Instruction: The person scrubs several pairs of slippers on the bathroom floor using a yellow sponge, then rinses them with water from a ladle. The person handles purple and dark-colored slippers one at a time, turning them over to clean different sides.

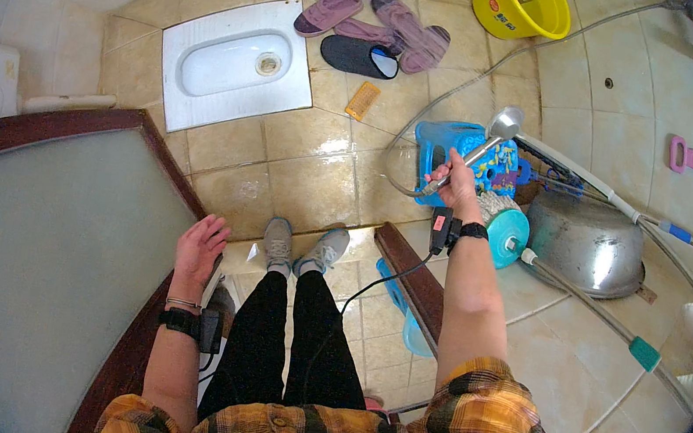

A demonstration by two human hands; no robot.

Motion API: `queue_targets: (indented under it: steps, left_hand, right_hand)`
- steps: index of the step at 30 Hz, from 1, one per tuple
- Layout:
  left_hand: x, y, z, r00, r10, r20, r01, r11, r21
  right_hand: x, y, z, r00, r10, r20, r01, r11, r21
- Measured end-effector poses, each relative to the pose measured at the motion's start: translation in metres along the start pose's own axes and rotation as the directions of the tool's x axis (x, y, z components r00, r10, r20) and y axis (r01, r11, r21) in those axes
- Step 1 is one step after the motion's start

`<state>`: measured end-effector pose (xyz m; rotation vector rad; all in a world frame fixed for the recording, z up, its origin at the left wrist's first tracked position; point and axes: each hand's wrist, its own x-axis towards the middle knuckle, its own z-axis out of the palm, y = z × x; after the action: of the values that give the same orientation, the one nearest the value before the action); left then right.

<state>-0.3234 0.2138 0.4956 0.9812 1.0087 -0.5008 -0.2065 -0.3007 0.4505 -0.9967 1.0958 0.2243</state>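
Note:
My right hand [457, 184] is wrapped round the handle of a silver shower head [504, 123], held out to the right. From the handle's lower end a grey hose [396, 142] loops up to the wall at upper right. Behind the shower head is a blue plastic stool [436, 133]. My left hand [200, 247] has its fingers stretched out and holds nothing, beside the brown frame of a frosted door [178, 166]. Wet slippers [358, 60], some pink and some dark, lie on the tiled floor [296, 134] ahead.
A white squat toilet [201, 118] is set in the floor at upper left. An orange brush-like piece [363, 101] lies near it. A yellow bucket [500, 17] stands at the back. On the right are a turquoise-headed mop [506, 239], a metal basin [582, 241] and long poles.

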Motion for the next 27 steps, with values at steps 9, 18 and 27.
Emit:
queue_targets:
  steps: [9,18,27]
  left_hand:
    - [-0.004,-0.003,0.002,1.0,0.005,0.005,-0.005,1.0,0.002]
    - [0.0,-0.006,-0.003,1.0,-0.001,-0.021,0.002,1.0,0.014]
    - [0.002,-0.007,-0.006,1.0,0.001,-0.009,-0.001,1.0,-0.005]
  right_hand:
    - [-0.009,0.0,0.022,0.998,0.034,0.053,-0.023,0.981,-0.193]
    - [-0.001,0.002,0.018,0.999,-0.043,0.022,0.048,0.933,-0.358]
    - [0.002,0.002,0.018,0.987,-0.159,-0.014,0.149,0.952,-0.268]
